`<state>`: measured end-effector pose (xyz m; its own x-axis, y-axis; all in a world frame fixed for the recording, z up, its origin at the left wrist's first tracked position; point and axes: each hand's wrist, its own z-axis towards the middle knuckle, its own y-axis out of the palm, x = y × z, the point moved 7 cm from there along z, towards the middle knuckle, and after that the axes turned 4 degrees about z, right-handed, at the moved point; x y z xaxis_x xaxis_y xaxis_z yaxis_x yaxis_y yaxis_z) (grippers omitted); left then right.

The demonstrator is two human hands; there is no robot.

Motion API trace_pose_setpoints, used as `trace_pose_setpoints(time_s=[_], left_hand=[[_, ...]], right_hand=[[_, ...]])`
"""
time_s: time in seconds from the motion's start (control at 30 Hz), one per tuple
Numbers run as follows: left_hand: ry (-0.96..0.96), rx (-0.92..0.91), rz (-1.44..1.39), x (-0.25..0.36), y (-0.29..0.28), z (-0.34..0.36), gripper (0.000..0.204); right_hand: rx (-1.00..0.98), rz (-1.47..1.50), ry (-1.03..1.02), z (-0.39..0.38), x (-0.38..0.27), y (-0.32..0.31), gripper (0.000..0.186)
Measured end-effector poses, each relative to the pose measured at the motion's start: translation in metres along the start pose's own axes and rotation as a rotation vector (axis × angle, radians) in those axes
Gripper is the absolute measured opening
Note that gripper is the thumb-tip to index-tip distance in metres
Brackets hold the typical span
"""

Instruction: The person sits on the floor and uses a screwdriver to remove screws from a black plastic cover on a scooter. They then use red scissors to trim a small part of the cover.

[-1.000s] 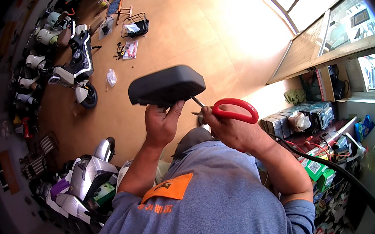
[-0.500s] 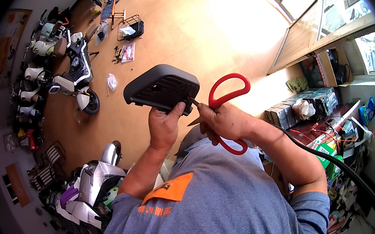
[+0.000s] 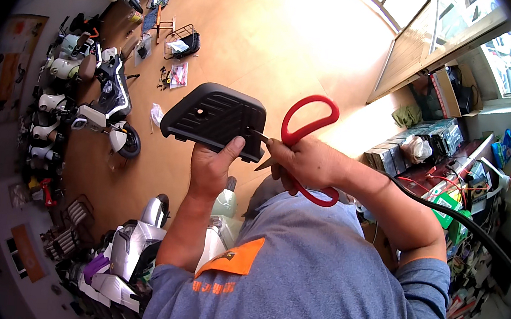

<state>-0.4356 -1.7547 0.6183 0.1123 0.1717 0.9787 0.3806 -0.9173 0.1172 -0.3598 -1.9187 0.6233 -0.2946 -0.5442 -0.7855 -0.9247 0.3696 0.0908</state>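
Observation:
My left hand (image 3: 211, 168) grips a dark grey plastic cover (image 3: 213, 120) by its lower edge, thumb on its ribbed face. The cover has a rounded top corner and a small round hole through which light shows. Red-handled scissors (image 3: 311, 120) are in my right hand (image 3: 306, 160), with the blades spread apart and the fingers wrapped round them near the pivot. One blade tip touches or nearly touches the cover's right end, by a small hole; the other points down and left, away from the cover.
Parked scooters (image 3: 111, 102) line the left side, and another scooter (image 3: 138, 247) stands at lower left. A wire basket (image 3: 182, 42) and small bagged parts (image 3: 179, 75) lie on the floor ahead. At right is a cluttered bench (image 3: 436, 174); a black cable (image 3: 451, 213) runs past my right arm.
My left hand has moved slightly left with the cover and tilted it, so more of its ribbed face and the hole show. The scissors have shifted slightly.

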Motion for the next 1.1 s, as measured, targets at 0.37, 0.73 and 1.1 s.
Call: trace_pose_setpoints(time_s=[0.37,0.73,1.1], left_hand=[[0.163,0.112,0.239,0.001,0.014,-0.034,0.021],[0.104,0.082,0.204,0.003,0.024,-0.033,0.019],[0.275,0.105,0.218,0.018,0.051,-0.015,0.02]], right_hand=[[0.057,-0.136,-0.102,-0.022,-0.001,0.016,0.048],[-0.197,0.2,-0.05,-0.025,0.014,0.015,0.051],[-0.414,0.862,-0.117,-0.032,0.016,0.014,0.048]])
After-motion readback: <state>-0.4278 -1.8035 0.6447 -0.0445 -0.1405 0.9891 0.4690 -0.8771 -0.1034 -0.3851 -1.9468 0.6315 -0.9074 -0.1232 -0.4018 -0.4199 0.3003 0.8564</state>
